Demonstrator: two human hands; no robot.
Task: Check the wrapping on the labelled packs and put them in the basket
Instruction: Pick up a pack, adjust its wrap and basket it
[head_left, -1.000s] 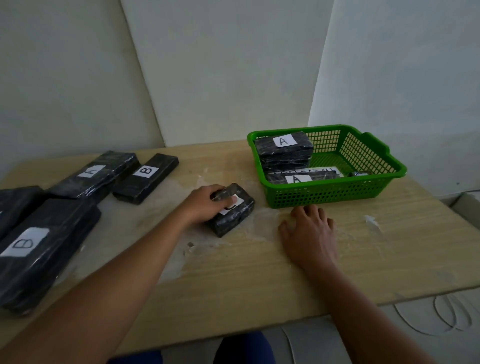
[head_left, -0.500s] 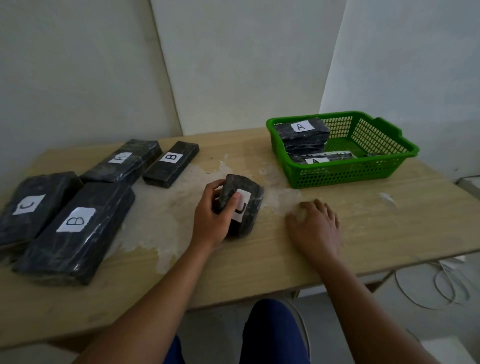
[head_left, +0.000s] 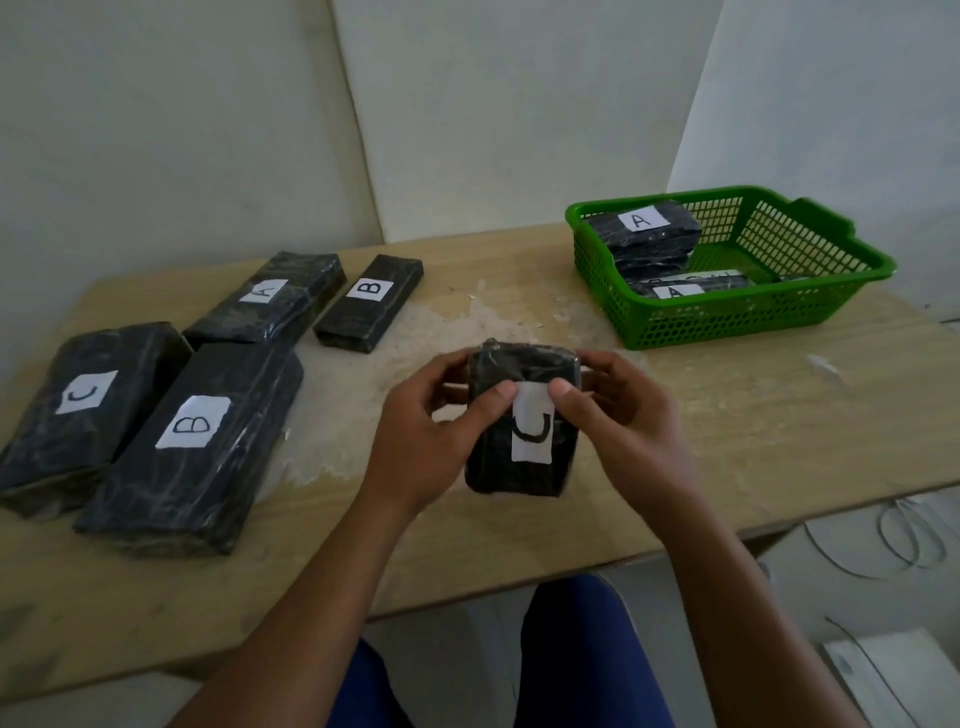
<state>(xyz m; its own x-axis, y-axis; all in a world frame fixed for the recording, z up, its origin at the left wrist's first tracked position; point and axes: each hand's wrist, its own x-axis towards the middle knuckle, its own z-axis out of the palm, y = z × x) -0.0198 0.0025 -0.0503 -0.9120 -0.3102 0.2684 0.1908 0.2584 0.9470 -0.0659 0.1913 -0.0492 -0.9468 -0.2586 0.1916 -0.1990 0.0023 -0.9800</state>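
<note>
A small black wrapped pack with a white C label (head_left: 522, 470) is lifted above the table's middle. My left hand (head_left: 431, 431) grips its left side, thumb on the front. My right hand (head_left: 618, 415) grips its right side, thumb on the label's top edge. The green basket (head_left: 737, 317) stands at the back right and holds two packs labelled A (head_left: 644, 231) and a third dark pack partly hidden. On the left lie packs labelled C (head_left: 78, 410), B (head_left: 192, 447), A (head_left: 265, 301) and a slimmer B (head_left: 370, 301).
The wooden table (head_left: 753, 441) has a worn pale patch in its middle. Walls close in behind and to the right. White cables (head_left: 914, 535) lie on the floor beyond the table's right front edge. My blue-clad legs show below the front edge.
My left hand has lifted the C pack off the table and turned it upright toward me. My right hand has left the tabletop and taken hold of the pack's right side.
</note>
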